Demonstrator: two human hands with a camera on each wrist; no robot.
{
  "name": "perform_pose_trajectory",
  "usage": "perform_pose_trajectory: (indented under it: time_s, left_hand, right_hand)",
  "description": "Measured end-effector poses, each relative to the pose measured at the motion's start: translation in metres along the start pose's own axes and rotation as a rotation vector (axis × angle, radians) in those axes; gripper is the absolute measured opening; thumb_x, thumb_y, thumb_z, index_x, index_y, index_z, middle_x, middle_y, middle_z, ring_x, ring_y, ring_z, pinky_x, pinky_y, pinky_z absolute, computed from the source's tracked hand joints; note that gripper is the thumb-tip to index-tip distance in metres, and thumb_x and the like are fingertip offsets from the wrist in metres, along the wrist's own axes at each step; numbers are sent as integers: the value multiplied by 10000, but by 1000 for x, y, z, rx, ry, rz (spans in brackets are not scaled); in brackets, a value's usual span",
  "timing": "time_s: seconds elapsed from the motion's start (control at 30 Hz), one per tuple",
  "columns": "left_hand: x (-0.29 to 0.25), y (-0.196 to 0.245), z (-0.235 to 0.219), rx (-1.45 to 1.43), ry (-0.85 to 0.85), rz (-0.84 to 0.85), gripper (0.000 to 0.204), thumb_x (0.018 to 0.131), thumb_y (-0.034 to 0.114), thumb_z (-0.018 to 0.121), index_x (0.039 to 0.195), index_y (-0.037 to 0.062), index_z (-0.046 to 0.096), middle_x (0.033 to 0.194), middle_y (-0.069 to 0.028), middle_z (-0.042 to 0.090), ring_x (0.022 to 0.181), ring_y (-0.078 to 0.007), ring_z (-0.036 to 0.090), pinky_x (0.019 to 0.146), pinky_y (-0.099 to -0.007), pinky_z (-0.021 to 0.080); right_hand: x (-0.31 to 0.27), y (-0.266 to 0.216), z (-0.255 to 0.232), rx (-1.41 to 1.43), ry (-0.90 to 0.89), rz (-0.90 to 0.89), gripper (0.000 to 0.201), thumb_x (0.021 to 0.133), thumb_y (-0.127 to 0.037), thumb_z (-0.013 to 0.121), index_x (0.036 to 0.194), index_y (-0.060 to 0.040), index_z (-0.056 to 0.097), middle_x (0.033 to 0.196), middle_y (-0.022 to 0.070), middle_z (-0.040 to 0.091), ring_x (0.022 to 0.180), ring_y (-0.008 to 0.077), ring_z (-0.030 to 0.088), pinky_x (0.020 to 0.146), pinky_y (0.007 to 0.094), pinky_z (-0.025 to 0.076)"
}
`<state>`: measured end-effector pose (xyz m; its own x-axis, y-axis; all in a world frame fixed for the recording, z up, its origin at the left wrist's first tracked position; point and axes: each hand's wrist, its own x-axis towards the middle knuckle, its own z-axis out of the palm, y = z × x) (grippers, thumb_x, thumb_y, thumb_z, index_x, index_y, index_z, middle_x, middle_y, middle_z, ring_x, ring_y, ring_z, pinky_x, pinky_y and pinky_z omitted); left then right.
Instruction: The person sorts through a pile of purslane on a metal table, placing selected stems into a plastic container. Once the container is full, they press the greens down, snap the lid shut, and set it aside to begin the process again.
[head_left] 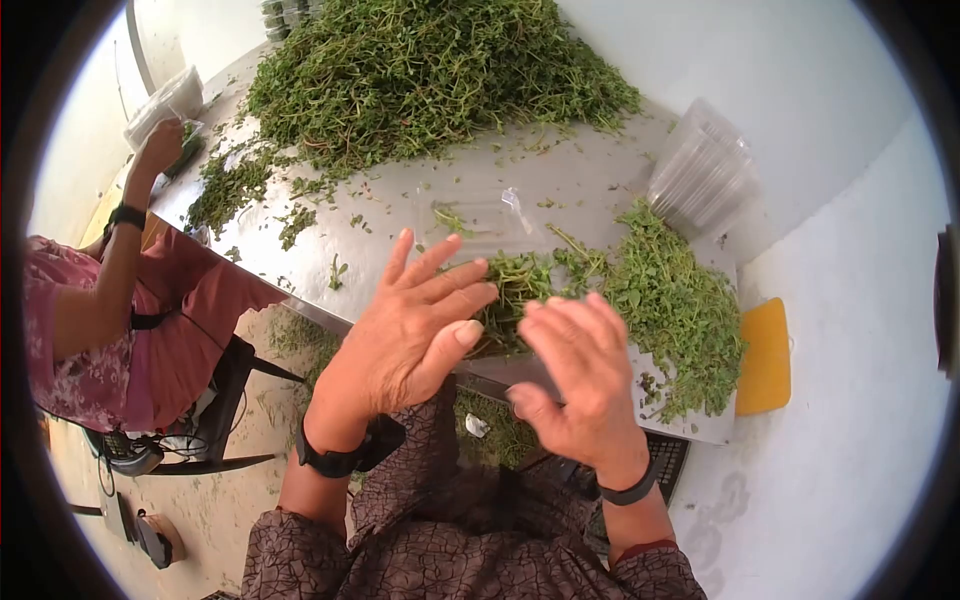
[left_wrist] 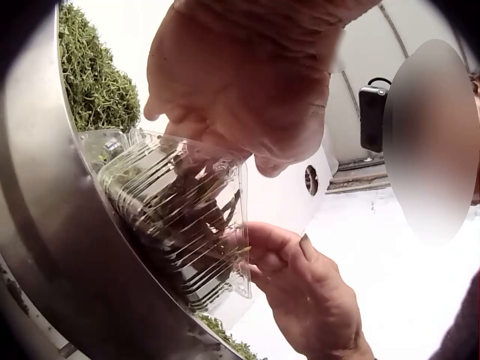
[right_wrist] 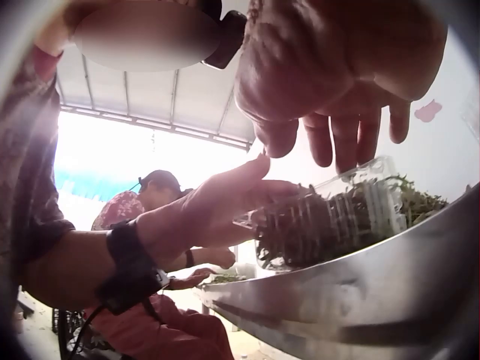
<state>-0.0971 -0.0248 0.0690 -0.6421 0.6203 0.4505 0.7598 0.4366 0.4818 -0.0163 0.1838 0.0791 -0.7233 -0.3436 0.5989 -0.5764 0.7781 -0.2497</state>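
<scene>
Plastic box (left_wrist: pixel 180 217), apparently between left grip (head_left: pixel 410 325) and right (head_left: pixel 588 380)

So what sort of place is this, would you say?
Probably a small produce-packing room: a metal table bears a big heap of leafy greens, there are stacked clear plastic containers, and another clear container already holds greens.

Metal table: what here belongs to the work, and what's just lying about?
Likely the job: metal table, clear container of greens, large heap, smaller heap, stacked clear plastic.

Apparently just lying about: white scrap, yellow object beside the table.
</scene>
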Motion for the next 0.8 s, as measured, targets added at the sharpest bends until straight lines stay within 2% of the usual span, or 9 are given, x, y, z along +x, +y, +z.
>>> perform_pose_trajectory:
  time_s: [0.13, 0.3, 0.37, 0.43, 0.63, 0.7, 0.73, 0.77, 0.8]
  left_hand:
    - [-5, 2, -2, -1, 45, 32, 551, 1001, 405, 289, 1218, 49, 649, 1351, -152, 570, 1385, -363, 374, 1202, -532, 101]
    - [-5, 3, 7, 14, -51, 3, 574, 1008, 448, 297, 1232, 49, 644, 1343, -153, 575, 1380, -360, 380, 1200, -528, 111]
    - [-4, 4, 8, 7, -53, 30, 603, 1012, 470, 285, 1224, 35, 645, 1327, -165, 584, 1371, -363, 393, 1199, -524, 118]
    - [-3, 4, 5, 6, -39, 30, 476, 990, 348, 384, 1186, -5, 637, 1281, -214, 590, 1325, -417, 422, 1182, -548, 147]
    - [-6, 11, 8, -1, -2, 7, 543, 1027, 394, 314, 1202, -6, 637, 1295, -207, 590, 1344, -404, 414, 1181, -541, 155]
    - [-11, 13, 11, 56, 158, 52, 556, 1025, 410, 317, 1195, -9, 641, 1313, -200, 585, 1364, -398, 393, 1183, -541, 143]
    - [-14, 16, 9, 81, 232, 85, 518, 1017, 386, 357, 1170, -9, 656, 1317, -194, 586, 1348, -387, 428, 1165, -547, 202]
    - [-21, 19, 6, 81, 234, 80, 518, 1017, 386, 357, 1170, -9, 656, 1317, -194, 586, 1348, -387, 428, 1165, -547, 202]
    - [-29, 24, 3, 67, 286, 119, 484, 1005, 363, 388, 1155, -6, 663, 1310, -195, 591, 1319, -382, 465, 1148, -548, 243]
  right_hand:
    - [-12, 17, -3, -33, 114, 129, 432, 902, -245, 627, 1228, 32, 572, 1145, 180, 634, 1132, 359, 547, 1034, 530, 371]
    - [-9, 19, 10, 13, 161, 237, 399, 898, -213, 630, 1201, 39, 568, 1104, 191, 630, 1117, 364, 545, 1018, 525, 369]
    - [-3, 12, 11, -73, 131, 155, 339, 888, -203, 638, 1119, 38, 583, 1079, 179, 634, 1114, 355, 540, 1041, 526, 340]
    - [2, 9, 12, -99, 116, 147, 310, 882, -197, 641, 1084, 32, 585, 1067, 172, 635, 1113, 349, 537, 1050, 528, 328]
    - [3, 12, 19, -128, 27, 101, 271, 872, -199, 654, 1032, 13, 602, 1045, 154, 644, 1111, 329, 534, 1060, 534, 313]
    - [1, 13, 13, -67, 99, 85, 271, 870, -202, 662, 1035, 6, 609, 1056, 147, 650, 1104, 322, 541, 1063, 534, 311]
    - [-2, 18, 11, -74, 136, 71, 269, 864, -180, 664, 1052, 4, 607, 1078, 143, 650, 1092, 317, 555, 1047, 516, 337]
    - [-4, 21, 2, -72, 132, 68, 269, 864, -180, 664, 1052, 4, 607, 1078, 143, 650, 1092, 317, 555, 1047, 516, 337]
    - [-6, 25, -12, -95, 127, 93, 269, 856, -158, 666, 1063, 4, 606, 1090, 146, 650, 1090, 315, 560, 1029, 498, 358]
